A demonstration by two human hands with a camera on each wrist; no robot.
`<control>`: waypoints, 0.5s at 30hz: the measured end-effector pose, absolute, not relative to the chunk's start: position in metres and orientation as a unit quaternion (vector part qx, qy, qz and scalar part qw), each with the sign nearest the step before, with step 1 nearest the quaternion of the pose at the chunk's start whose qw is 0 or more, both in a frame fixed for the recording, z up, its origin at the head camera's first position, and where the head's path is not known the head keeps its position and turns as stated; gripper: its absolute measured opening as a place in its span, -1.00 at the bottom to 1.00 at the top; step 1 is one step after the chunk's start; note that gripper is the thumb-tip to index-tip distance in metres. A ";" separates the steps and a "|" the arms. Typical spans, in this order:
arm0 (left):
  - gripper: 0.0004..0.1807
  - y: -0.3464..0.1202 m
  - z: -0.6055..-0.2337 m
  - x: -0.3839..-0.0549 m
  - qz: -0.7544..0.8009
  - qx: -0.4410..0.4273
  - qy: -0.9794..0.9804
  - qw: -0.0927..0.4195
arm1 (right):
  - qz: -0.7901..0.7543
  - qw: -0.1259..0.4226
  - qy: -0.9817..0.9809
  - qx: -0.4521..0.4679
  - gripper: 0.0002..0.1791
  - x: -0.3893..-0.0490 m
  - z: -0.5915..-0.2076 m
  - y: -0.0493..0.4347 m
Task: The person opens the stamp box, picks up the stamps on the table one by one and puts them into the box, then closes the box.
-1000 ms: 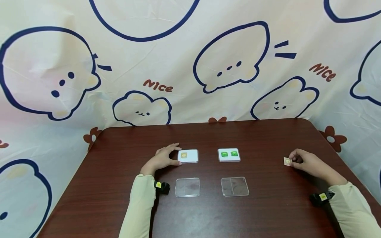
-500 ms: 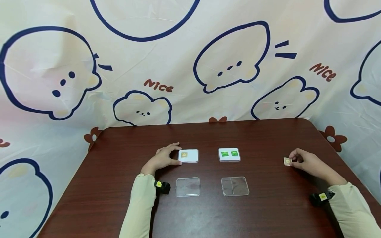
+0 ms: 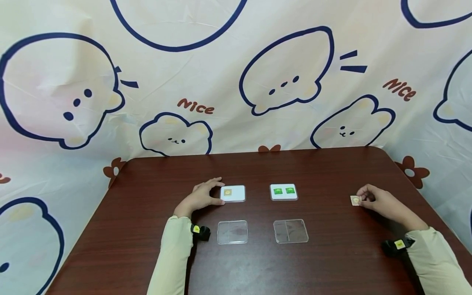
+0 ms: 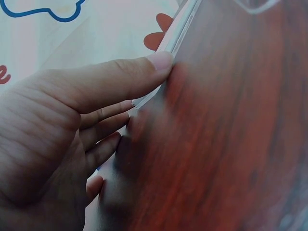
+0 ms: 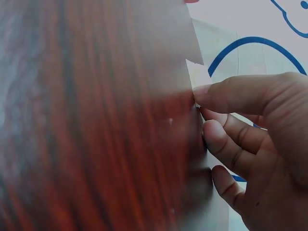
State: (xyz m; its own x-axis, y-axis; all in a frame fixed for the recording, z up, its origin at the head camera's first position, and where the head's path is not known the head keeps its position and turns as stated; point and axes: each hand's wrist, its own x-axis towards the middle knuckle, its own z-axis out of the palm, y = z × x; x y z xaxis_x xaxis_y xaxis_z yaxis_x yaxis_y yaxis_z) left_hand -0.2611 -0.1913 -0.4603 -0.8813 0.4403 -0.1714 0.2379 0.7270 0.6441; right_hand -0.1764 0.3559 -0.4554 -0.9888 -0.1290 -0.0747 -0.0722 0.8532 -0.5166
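My left hand (image 3: 200,198) holds a flat white case (image 3: 237,194) by its left end, thumb at the near edge and fingers at the far edge. A small yellowish square (image 3: 228,192) lies on the left half of that case. In the left wrist view the thumb (image 4: 154,65) presses the case's edge (image 4: 183,24). On the right of the table, my right hand (image 3: 380,200) pinches a small pale square card (image 3: 355,200) with a yellowish picture, low over the tabletop. The right wrist view shows the card (image 5: 196,72) at the thumb tip.
A second white case (image 3: 284,197) bearing two green squares sits right of the first. Nearer me lie two clear plastic lids, a left lid (image 3: 232,232) and a right lid (image 3: 291,231). The brown wooden table (image 3: 250,270) ends at a patterned cloth (image 3: 221,73).
My right hand has shifted very slightly left with the small square card. The left hand and the cases stay where they were.
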 end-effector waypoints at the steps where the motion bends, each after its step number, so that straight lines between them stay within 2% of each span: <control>1: -0.27 -0.191 -0.460 -0.261 0.320 0.185 0.916 0.158 | -0.267 0.054 0.961 -0.052 -0.77 -0.176 -0.455 0.356; 15: -0.26 -0.192 -0.460 -0.261 0.320 0.184 0.915 0.160 | -0.272 0.056 0.960 -0.035 -0.71 -0.177 -0.458 0.356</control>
State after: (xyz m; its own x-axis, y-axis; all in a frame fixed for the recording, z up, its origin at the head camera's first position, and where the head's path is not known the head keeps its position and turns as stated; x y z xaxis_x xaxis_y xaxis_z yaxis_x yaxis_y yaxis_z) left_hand -0.2607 -0.1918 -0.4603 -0.8808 0.4402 -0.1746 0.2353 0.7268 0.6453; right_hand -0.1770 0.3564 -0.4581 -0.9913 -0.0973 -0.0880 -0.0368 0.8499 -0.5257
